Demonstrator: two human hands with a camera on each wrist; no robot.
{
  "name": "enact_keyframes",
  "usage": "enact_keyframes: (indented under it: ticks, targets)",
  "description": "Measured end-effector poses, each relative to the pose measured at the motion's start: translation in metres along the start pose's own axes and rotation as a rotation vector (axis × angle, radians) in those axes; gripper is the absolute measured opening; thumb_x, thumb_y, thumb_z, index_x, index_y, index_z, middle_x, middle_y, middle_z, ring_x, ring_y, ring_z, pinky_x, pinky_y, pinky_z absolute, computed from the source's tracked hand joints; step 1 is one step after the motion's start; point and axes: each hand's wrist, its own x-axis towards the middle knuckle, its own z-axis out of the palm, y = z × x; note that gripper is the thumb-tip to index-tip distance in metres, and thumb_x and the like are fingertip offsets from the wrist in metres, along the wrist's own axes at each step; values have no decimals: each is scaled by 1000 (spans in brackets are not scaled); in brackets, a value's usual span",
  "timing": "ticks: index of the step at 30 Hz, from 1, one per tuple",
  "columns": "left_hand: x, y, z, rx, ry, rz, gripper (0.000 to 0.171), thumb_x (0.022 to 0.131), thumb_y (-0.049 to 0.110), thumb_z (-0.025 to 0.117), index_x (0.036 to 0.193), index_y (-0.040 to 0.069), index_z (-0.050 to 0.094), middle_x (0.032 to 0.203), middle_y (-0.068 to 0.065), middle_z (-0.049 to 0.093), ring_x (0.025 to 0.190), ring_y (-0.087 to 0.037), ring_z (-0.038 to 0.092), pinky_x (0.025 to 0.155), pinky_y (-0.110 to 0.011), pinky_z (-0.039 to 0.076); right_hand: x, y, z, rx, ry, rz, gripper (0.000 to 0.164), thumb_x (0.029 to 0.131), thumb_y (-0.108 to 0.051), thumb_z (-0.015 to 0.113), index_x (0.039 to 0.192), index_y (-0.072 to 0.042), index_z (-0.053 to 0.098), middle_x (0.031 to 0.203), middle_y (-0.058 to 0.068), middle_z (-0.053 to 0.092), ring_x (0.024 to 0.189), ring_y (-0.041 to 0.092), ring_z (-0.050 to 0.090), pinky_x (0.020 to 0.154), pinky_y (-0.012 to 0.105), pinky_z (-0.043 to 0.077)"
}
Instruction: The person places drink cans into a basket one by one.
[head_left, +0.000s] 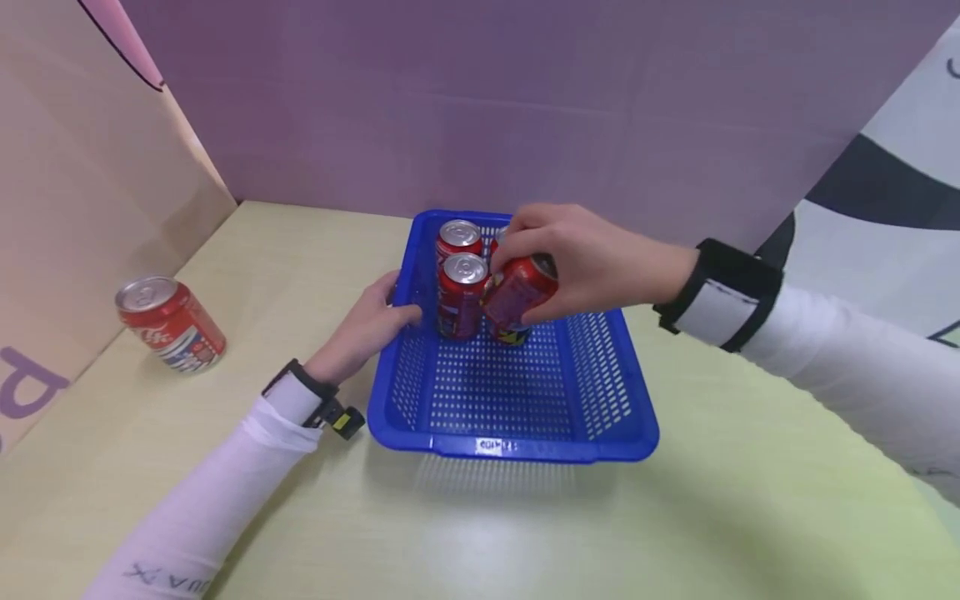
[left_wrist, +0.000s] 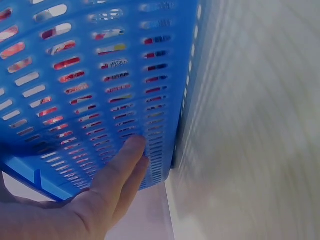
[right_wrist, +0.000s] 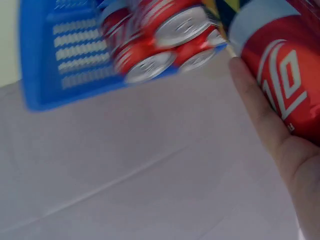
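A blue perforated plastic basket [head_left: 517,450] sits on the table, with three red soda cans standing at its far end. Of these, the front can [head_left: 460,304] and the back-left can [head_left: 459,237] show well; the third is mostly hidden behind my right hand [head_left: 577,258]. That hand grips another red soda can [head_left: 522,287], tilted over the basket beside the front can, its yellow-patterned lower end down inside. My left hand [head_left: 363,333] holds the basket's left side, thumb over the rim, fingers against the outer wall [left_wrist: 170,110] in the left wrist view.
Another red soda can [head_left: 171,323] stands on the table [head_left: 300,258] to the left of the basket. A purple wall panel [head_left: 525,108] rises right behind the basket, and a beige panel [head_left: 82,183] borders the table's left side.
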Motion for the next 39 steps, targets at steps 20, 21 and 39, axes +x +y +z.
enact_keyframes:
  ticks: [20, 21, 39]
  targets:
    - [10, -2, 10, 36, -14, 25, 48, 101, 16, 50, 146, 2, 40, 130, -19, 56, 107, -32, 61, 89, -46, 52, 45, -9, 61, 3, -209, -21, 53, 74, -28, 88, 121, -13, 69, 119, 4, 57, 108, 16, 52, 86, 28, 53]
    - [10, -2, 10, 44, -15, 21, 49, 102, 19, 50, 147, 3, 39, 131, -18, 55, 108, -31, 61, 89, -45, 52, 46, -9, 63, -2, -222, -17, 53, 74, -29, 88, 121, -13, 69, 119, 4, 57, 108, 16, 52, 86, 28, 53]
    - [13, 3, 17, 25, -50, 28, 49, 105, 19, 43, 150, 2, 33, 136, -20, 52, 112, -34, 60, 89, -45, 53, 46, 1, 82, -291, -249, -6, 70, 72, -46, 86, 130, -14, 64, 124, 6, 61, 111, 20, 54, 90, 36, 52]
